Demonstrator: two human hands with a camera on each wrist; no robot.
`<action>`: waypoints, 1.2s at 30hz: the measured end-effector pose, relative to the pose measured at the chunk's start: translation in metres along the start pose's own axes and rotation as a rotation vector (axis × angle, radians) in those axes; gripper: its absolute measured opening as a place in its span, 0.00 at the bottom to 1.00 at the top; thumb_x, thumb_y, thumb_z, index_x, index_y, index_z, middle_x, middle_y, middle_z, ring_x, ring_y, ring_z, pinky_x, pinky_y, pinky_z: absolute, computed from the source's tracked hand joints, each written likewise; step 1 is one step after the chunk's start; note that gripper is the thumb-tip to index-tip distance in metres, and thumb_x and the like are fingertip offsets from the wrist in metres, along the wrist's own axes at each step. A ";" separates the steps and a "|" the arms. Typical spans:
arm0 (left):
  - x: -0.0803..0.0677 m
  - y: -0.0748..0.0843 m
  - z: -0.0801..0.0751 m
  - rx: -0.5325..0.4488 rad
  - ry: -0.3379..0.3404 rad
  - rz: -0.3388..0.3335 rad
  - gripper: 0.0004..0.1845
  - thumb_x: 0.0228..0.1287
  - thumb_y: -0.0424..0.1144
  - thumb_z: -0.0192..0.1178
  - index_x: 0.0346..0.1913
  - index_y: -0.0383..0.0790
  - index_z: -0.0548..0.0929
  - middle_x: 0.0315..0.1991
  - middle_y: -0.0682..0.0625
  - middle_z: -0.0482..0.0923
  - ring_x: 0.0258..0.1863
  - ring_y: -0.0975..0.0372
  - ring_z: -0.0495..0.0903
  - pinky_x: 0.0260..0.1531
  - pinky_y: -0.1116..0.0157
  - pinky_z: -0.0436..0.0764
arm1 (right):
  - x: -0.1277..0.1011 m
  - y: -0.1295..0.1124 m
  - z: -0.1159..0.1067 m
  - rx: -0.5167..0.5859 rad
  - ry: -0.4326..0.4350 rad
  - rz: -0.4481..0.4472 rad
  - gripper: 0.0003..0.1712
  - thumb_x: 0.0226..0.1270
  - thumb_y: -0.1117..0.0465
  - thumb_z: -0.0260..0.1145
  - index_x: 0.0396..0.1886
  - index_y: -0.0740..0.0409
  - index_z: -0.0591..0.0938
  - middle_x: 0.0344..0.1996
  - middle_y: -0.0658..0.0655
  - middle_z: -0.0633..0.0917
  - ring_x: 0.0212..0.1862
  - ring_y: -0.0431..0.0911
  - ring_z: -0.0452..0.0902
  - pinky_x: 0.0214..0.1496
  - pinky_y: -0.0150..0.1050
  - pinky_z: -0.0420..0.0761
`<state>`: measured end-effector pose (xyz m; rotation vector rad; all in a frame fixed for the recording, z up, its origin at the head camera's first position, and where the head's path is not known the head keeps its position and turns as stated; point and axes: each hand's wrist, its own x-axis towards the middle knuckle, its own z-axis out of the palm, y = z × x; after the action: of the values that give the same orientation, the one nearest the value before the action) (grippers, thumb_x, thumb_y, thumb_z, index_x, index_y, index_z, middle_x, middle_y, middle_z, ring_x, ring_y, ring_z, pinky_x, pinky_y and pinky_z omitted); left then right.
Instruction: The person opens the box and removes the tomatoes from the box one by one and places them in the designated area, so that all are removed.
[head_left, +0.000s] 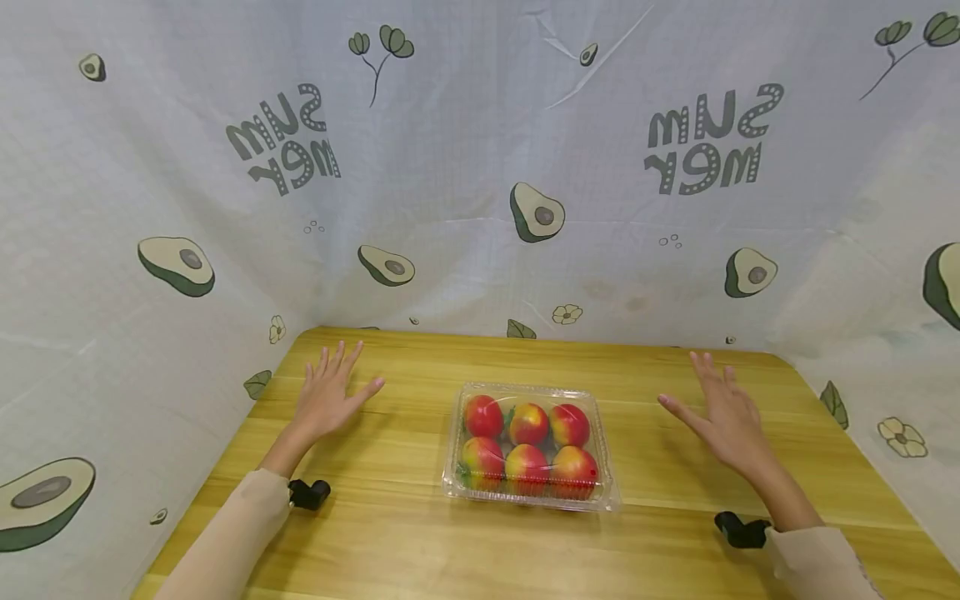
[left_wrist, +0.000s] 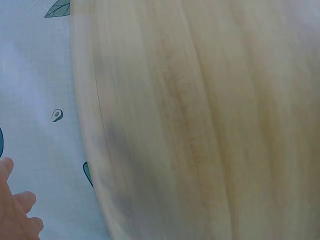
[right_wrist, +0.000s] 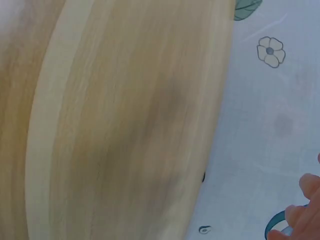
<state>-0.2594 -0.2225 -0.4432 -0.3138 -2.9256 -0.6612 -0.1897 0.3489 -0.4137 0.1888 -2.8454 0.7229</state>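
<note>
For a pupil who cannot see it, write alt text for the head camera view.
A closed clear plastic box of six red-and-yellow fruits sits mid-table on a wooden table. The left hand and right hand are spread open on either side, apart from it. An avocado-print cloth hangs behind.

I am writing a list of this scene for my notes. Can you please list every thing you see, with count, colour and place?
clear plastic box: 1, transparent, lid closed, middle of table
fruits: 6, red and yellow, inside the box, two rows of three
table: 1, light wood, under everything
cloth backdrop: 1, white with green avocado print, behind and beside the table
left hand: 1, fingers spread, over the table left of the box
right hand: 1, fingers spread, over the table right of the box
</note>
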 end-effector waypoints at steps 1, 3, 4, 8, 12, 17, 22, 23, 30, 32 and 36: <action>0.000 0.000 0.000 -0.004 0.002 0.004 0.47 0.69 0.69 0.47 0.81 0.47 0.47 0.78 0.36 0.37 0.75 0.38 0.31 0.69 0.36 0.30 | -0.001 -0.001 0.000 0.001 -0.002 0.000 0.52 0.75 0.41 0.56 0.81 0.55 0.37 0.77 0.65 0.35 0.74 0.71 0.23 0.61 0.81 0.34; -0.001 -0.001 0.001 -0.007 0.006 0.009 0.47 0.70 0.69 0.47 0.81 0.48 0.47 0.78 0.36 0.38 0.75 0.38 0.32 0.69 0.35 0.33 | -0.003 -0.004 0.000 0.006 -0.008 0.001 0.52 0.75 0.41 0.56 0.81 0.55 0.37 0.78 0.65 0.35 0.74 0.71 0.23 0.60 0.82 0.35; -0.001 -0.001 0.001 -0.010 0.007 0.011 0.47 0.70 0.69 0.47 0.81 0.48 0.47 0.78 0.36 0.38 0.75 0.37 0.33 0.69 0.34 0.35 | -0.003 -0.005 0.000 0.009 -0.009 0.000 0.52 0.75 0.41 0.56 0.81 0.56 0.38 0.78 0.66 0.36 0.74 0.71 0.24 0.60 0.82 0.36; -0.004 0.001 0.003 -0.021 0.004 0.018 0.46 0.70 0.68 0.47 0.81 0.47 0.47 0.78 0.36 0.39 0.75 0.36 0.35 0.68 0.32 0.39 | -0.006 -0.009 0.001 0.034 -0.011 -0.008 0.51 0.75 0.43 0.57 0.81 0.58 0.39 0.77 0.67 0.38 0.73 0.72 0.26 0.59 0.83 0.37; -0.007 0.004 0.003 -0.052 -0.002 0.025 0.46 0.71 0.67 0.48 0.81 0.47 0.47 0.78 0.35 0.39 0.75 0.36 0.35 0.67 0.31 0.39 | -0.008 -0.014 0.001 0.063 -0.012 -0.018 0.50 0.75 0.44 0.57 0.81 0.58 0.39 0.78 0.67 0.39 0.73 0.73 0.26 0.59 0.83 0.36; -0.011 0.010 0.004 -0.097 -0.008 0.030 0.45 0.71 0.66 0.48 0.81 0.46 0.48 0.78 0.35 0.40 0.74 0.35 0.37 0.67 0.31 0.42 | -0.011 -0.019 0.000 0.089 -0.023 -0.029 0.50 0.76 0.44 0.57 0.81 0.56 0.39 0.78 0.65 0.39 0.74 0.71 0.26 0.59 0.83 0.36; -0.015 0.015 0.005 -0.150 -0.027 0.030 0.45 0.72 0.65 0.49 0.81 0.46 0.48 0.78 0.35 0.41 0.74 0.33 0.38 0.65 0.28 0.45 | -0.015 -0.023 0.002 0.103 -0.025 -0.047 0.49 0.76 0.45 0.57 0.81 0.55 0.40 0.78 0.66 0.40 0.74 0.70 0.26 0.58 0.83 0.35; -0.016 0.016 0.005 -0.162 -0.032 0.030 0.44 0.72 0.65 0.48 0.81 0.47 0.47 0.78 0.35 0.41 0.74 0.33 0.38 0.64 0.28 0.45 | -0.016 -0.024 0.002 0.107 -0.031 -0.049 0.49 0.76 0.45 0.57 0.81 0.55 0.40 0.78 0.66 0.40 0.74 0.70 0.26 0.58 0.83 0.35; -0.022 0.023 0.011 -0.245 -0.067 0.032 0.43 0.73 0.63 0.48 0.81 0.46 0.47 0.78 0.36 0.42 0.74 0.34 0.39 0.63 0.27 0.46 | -0.021 -0.033 0.004 0.133 -0.075 -0.064 0.49 0.76 0.46 0.58 0.82 0.51 0.40 0.78 0.66 0.42 0.75 0.70 0.30 0.61 0.82 0.41; -0.024 0.026 0.012 -0.272 -0.075 0.039 0.43 0.74 0.62 0.48 0.81 0.46 0.47 0.78 0.36 0.42 0.74 0.34 0.40 0.63 0.27 0.45 | -0.022 -0.036 0.005 0.149 -0.082 -0.066 0.48 0.76 0.47 0.58 0.82 0.50 0.40 0.78 0.66 0.42 0.75 0.70 0.31 0.61 0.82 0.41; -0.027 0.031 0.014 -0.298 -0.081 0.057 0.42 0.74 0.61 0.48 0.81 0.44 0.48 0.78 0.36 0.42 0.74 0.34 0.41 0.65 0.29 0.45 | -0.024 -0.043 0.007 0.186 -0.088 -0.068 0.48 0.76 0.47 0.59 0.82 0.48 0.42 0.79 0.65 0.44 0.76 0.68 0.32 0.61 0.82 0.42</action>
<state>-0.2274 -0.1939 -0.4482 -0.4621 -2.8755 -1.1022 -0.1600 0.3099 -0.4049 0.3518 -2.8353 0.9885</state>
